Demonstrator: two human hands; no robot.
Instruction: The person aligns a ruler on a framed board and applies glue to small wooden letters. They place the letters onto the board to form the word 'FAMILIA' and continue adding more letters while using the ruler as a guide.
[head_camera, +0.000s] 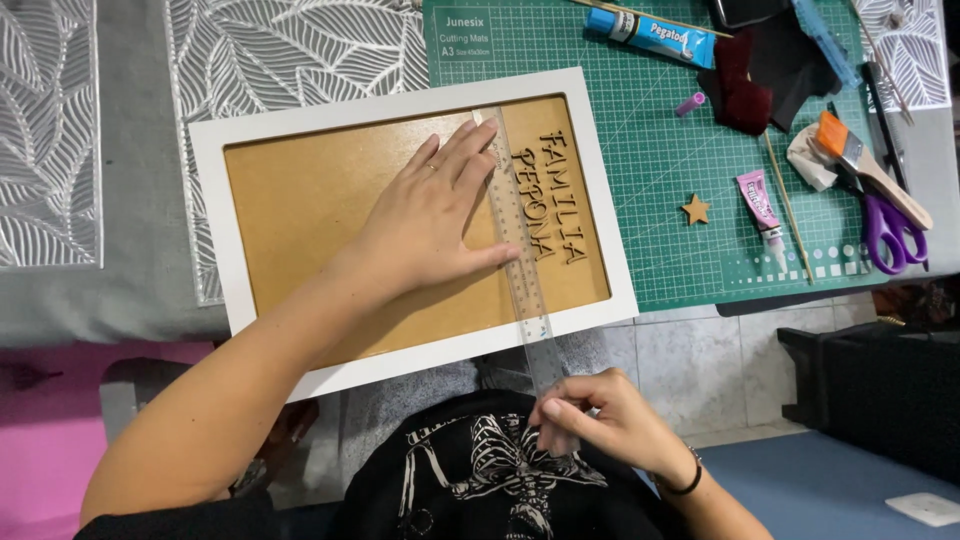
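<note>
A white picture frame (300, 115) with a brown board backing (300, 210) lies half over the table's near edge. Dark cut-out letters (552, 195) sit in two rows on the board's right side. A clear plastic ruler (520, 250) runs across the board just left of the letters and juts out past the frame toward me. My left hand (430, 215) lies flat on the board, fingers spread, fingertips pressing on the ruler. My right hand (600, 420) pinches the ruler's near end above my lap.
A green cutting mat (660, 160) lies under the frame's right part, bearing a blue glue tube (650, 32), a pink tube (760, 205), a small wooden star (695, 209), dark fabric scraps (760, 75), a brush (865, 165) and purple scissors (890, 230). Silver leaf-pattern placemats (290, 45) cover the table's left.
</note>
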